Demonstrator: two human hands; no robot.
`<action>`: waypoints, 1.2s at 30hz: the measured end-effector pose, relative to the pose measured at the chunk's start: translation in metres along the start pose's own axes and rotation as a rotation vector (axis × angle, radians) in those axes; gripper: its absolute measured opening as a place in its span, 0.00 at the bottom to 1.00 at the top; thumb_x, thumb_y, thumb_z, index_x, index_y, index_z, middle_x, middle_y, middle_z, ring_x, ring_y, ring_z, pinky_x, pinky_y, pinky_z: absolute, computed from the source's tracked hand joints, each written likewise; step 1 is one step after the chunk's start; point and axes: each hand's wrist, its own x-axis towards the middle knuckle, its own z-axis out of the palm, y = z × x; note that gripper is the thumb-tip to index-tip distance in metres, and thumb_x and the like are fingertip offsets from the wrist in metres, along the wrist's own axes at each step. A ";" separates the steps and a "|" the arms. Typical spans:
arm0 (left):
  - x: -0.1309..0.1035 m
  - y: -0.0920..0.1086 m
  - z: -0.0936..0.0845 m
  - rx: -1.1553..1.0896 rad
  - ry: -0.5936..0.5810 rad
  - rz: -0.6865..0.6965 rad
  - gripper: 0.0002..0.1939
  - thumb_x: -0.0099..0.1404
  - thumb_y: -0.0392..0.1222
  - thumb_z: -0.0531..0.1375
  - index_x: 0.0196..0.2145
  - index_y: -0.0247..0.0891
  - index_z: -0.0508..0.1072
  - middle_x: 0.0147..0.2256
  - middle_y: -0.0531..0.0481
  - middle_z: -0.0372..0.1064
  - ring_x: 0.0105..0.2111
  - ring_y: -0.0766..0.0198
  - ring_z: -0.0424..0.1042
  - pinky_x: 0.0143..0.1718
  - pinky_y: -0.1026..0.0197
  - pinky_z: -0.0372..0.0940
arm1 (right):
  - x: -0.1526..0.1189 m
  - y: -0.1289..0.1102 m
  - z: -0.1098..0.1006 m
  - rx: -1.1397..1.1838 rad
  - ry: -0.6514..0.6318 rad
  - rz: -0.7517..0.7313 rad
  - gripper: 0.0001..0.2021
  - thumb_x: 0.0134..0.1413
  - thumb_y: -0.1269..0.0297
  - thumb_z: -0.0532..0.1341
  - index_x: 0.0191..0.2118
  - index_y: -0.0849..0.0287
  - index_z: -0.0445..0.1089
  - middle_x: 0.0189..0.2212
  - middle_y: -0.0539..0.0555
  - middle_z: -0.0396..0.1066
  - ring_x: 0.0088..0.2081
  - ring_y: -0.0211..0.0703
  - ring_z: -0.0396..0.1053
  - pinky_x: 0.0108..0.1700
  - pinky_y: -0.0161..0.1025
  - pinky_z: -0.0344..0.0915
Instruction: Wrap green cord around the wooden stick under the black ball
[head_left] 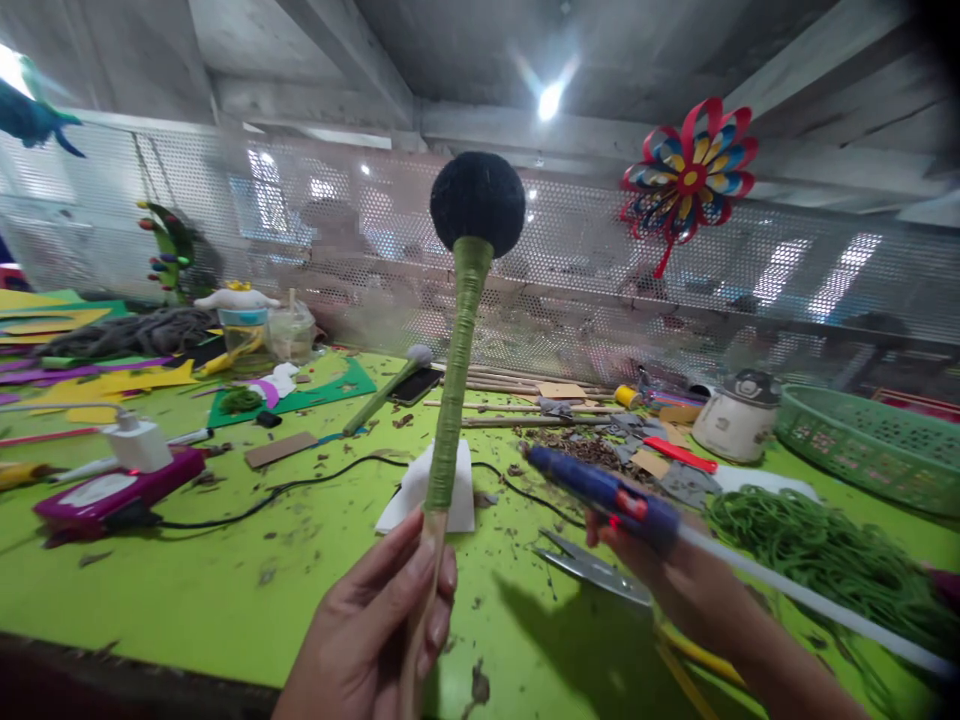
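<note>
Risk 1: low grip. My left hand (367,630) holds the stick (414,655) by its bare lower end, below the green wrapping (454,400). The dark ball (478,203) sits at the top; a loose pinch could let it tip.

Risk 2: obstruction. The metal cutters (592,570) lie on the desk (247,600) close to my right hand (675,575). Lowering that wrist could knock them.

Risk 3: heat. The glue gun (611,497) shows a red light, and its nozzle (531,457) points toward the wrapping, apart from it. If hot, it could scorch the strands on contact; a leftward swing would cause this.

Left hand: thumb and fingers closed around the stick, which stands nearly upright above the desk. Right hand: curled around the gun body, also raised. I cannot tell whether the trigger is pressed.
</note>
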 end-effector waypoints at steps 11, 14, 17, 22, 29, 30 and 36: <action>-0.011 -0.004 -0.031 0.035 -0.040 0.008 0.19 0.46 0.31 0.69 0.39 0.34 0.76 0.25 0.49 0.71 0.18 0.72 0.64 0.17 0.73 0.61 | 0.073 0.056 0.041 -0.484 -0.120 -0.011 0.06 0.46 0.74 0.61 0.34 0.65 0.70 0.35 0.58 0.65 0.38 0.46 0.64 0.40 0.38 0.61; -0.017 -0.009 -0.035 0.021 -0.059 -0.026 0.20 0.47 0.33 0.69 0.40 0.34 0.75 0.24 0.50 0.70 0.18 0.73 0.63 0.17 0.73 0.60 | 0.108 0.060 0.054 -0.530 -0.169 0.037 0.04 0.46 0.71 0.64 0.30 0.67 0.72 0.33 0.59 0.68 0.35 0.46 0.66 0.38 0.37 0.62; -0.022 -0.011 -0.039 0.032 -0.065 -0.038 0.22 0.45 0.35 0.70 0.41 0.33 0.75 0.23 0.51 0.70 0.17 0.74 0.62 0.16 0.73 0.58 | 0.132 0.060 0.069 -0.549 -0.151 0.054 0.09 0.54 0.67 0.60 0.32 0.70 0.71 0.36 0.58 0.68 0.37 0.45 0.68 0.41 0.37 0.63; -0.024 -0.014 -0.047 0.092 -0.040 -0.014 0.27 0.43 0.38 0.71 0.43 0.31 0.75 0.21 0.51 0.69 0.16 0.72 0.62 0.14 0.72 0.55 | 0.141 0.057 0.083 -0.515 -0.102 0.043 0.10 0.60 0.62 0.57 0.43 0.63 0.68 0.42 0.53 0.68 0.39 0.42 0.70 0.41 0.42 0.68; -0.030 -0.023 -0.048 0.140 -0.162 -0.005 0.21 0.52 0.38 0.67 0.45 0.31 0.73 0.23 0.51 0.68 0.18 0.73 0.62 0.16 0.72 0.56 | 0.110 0.031 0.053 -0.406 -0.016 0.032 0.03 0.51 0.73 0.61 0.31 0.67 0.72 0.33 0.58 0.71 0.37 0.44 0.67 0.41 0.38 0.62; -0.031 -0.025 -0.047 0.148 -0.169 0.003 0.21 0.52 0.39 0.67 0.45 0.31 0.73 0.23 0.51 0.68 0.18 0.73 0.62 0.16 0.72 0.55 | 0.093 0.018 0.047 -0.390 0.001 0.029 0.04 0.53 0.72 0.59 0.32 0.66 0.71 0.32 0.58 0.71 0.36 0.43 0.67 0.40 0.38 0.62; -0.055 -0.040 -0.037 0.186 -0.210 0.010 0.23 0.52 0.40 0.67 0.47 0.32 0.73 0.24 0.50 0.69 0.19 0.73 0.63 0.17 0.71 0.56 | -0.046 -0.075 0.037 0.085 0.210 -0.170 0.02 0.55 0.70 0.58 0.34 0.59 0.68 0.33 0.55 0.67 0.36 0.44 0.66 0.39 0.41 0.65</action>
